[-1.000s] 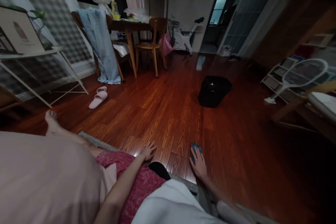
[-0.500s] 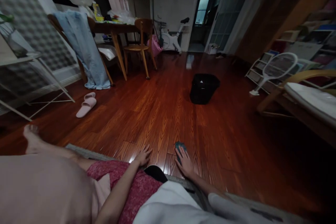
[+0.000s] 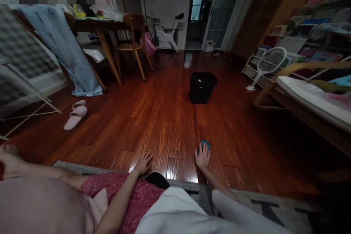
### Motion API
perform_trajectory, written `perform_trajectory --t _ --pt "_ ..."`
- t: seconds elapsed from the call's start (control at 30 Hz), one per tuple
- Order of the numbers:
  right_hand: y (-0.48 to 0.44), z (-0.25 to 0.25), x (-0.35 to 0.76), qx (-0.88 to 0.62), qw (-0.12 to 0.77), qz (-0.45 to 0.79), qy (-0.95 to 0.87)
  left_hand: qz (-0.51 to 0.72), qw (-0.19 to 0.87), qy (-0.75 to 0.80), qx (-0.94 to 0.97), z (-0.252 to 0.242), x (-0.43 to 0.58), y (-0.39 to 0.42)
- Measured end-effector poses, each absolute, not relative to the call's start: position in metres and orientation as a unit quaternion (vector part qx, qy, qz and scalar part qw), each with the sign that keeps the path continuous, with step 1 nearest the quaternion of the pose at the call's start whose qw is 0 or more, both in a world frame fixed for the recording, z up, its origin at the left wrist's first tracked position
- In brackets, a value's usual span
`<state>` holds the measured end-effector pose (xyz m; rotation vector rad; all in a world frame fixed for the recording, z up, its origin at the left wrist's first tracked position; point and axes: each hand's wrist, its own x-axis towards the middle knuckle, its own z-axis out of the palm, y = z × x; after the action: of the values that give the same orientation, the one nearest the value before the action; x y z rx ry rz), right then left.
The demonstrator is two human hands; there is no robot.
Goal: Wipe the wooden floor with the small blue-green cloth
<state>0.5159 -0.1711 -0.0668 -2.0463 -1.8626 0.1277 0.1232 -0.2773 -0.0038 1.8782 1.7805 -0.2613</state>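
Note:
Pressed to the wooden floor (image 3: pixel 161 131), my right hand (image 3: pixel 203 157) has its fingers over a small blue-green cloth (image 3: pixel 205 146), gripping it against the boards. Part of the cloth is hidden under the palm and fingers. My left hand (image 3: pixel 143 162) lies flat on the floor to the left, fingers spread and holding nothing. Just below it a dark rounded shape (image 3: pixel 157 179) shows beside the red shorts; I cannot make out what it is.
A black bin (image 3: pixel 202 89) stands on the floor ahead. Pink slippers (image 3: pixel 76 115) lie at left, near a wooden chair (image 3: pixel 134 45) and table. An electric fly swatter (image 3: pixel 270 64) and a cushioned wooden seat (image 3: pixel 304 97) are at right. A grey rug (image 3: pixel 246 199) runs underneath me.
My right hand has slid right and slightly forward over the floor with the cloth under it. My left hand stays flat on the floor. The view has turned a little to the right.

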Motion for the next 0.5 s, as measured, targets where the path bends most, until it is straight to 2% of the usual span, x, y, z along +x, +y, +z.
perform_trajectory --t 0.17,0.33,0.5 --pt "-0.153 -0.069 0.466 -0.683 0.213 0.061 -0.696 -0.097 0.259 0.656 0.703 -0.009 0.121 -0.276" --pt "-0.188 -0.07 0.469 -0.542 0.152 0.068 -0.823 -0.08 0.258 0.655 0.705 -0.014 0.12 -0.276" --pt "-0.227 -0.068 0.533 -0.416 0.11 0.08 -0.899 -0.075 0.27 0.658 0.699 -0.009 0.123 -0.277"
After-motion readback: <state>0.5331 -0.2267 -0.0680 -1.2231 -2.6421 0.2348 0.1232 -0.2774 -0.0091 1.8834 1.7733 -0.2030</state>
